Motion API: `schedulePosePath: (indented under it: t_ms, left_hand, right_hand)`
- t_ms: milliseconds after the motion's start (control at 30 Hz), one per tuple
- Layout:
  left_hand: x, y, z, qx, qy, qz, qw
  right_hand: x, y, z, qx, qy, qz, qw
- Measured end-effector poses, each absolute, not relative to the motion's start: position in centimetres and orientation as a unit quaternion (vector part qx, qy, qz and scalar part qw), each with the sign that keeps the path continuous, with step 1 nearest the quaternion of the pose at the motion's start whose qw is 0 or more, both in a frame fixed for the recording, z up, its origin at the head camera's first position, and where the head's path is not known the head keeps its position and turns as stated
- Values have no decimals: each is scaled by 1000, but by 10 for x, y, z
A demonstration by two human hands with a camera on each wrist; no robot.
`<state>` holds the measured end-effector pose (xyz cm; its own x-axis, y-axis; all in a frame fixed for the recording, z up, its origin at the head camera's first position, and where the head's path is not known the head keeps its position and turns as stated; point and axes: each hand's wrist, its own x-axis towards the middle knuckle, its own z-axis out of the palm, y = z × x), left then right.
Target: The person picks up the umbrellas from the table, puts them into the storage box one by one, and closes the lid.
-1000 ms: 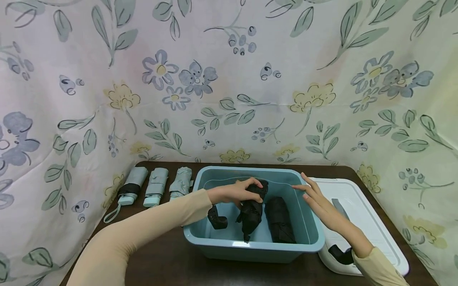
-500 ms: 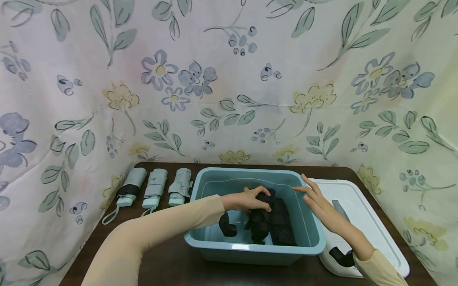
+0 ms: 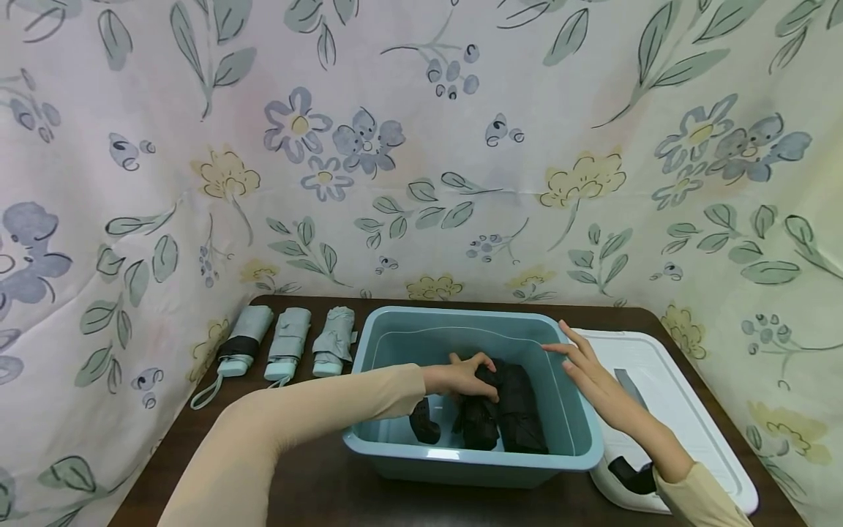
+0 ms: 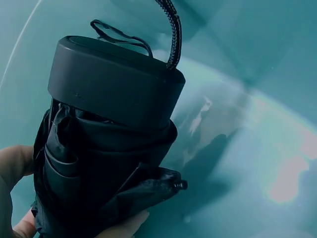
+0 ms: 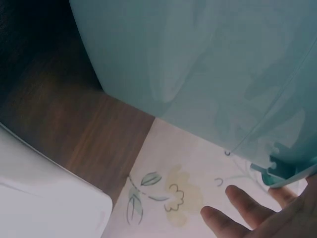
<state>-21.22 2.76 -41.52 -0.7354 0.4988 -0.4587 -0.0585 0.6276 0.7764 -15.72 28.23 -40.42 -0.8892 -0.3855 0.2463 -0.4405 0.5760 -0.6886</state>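
Observation:
My left hand (image 3: 462,379) reaches into a light-blue plastic bin (image 3: 388,446) and grips a black folded umbrella (image 3: 478,426). In the left wrist view the umbrella's black handle (image 4: 116,82) with its cord loop points up, and fingers wrap the loose fabric below. A second black folded umbrella (image 3: 522,413) lies in the bin, right beside the held one. At the bin's right rim my right hand (image 3: 598,384) rests with its fingers extended; the right wrist view shows these fingertips by the rim and the bin's outer wall (image 5: 198,54).
Three pale-blue folded umbrellas, a left one (image 3: 246,340), a middle one (image 3: 288,344) and a right one (image 3: 334,342), lie in a row left of the bin. A white lid (image 3: 685,410) lies on the dark wooden table (image 3: 316,476) to the right. Floral cloth (image 3: 421,146) hangs behind.
My left hand has carried the black umbrella to the right and lowered it alongside the other black one. My right hand has stayed at the rim.

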Motion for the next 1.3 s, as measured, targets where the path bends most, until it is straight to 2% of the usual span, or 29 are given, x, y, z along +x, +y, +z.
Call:
schedulePosePath:
  t_ms: [667,967,1300]
  left_hand:
    - [-209,34,-425,110,828,430,342]
    - [-215,28,-419,125,803,435,389]
    - [-231,24,-405,176,790,371,454]
  right_hand:
    - [-156,282,-406,232,-891,388,43]
    - [-157,282,-405,230,-890,390,45]
    - [-156,281,-404,231,-890,392,43]
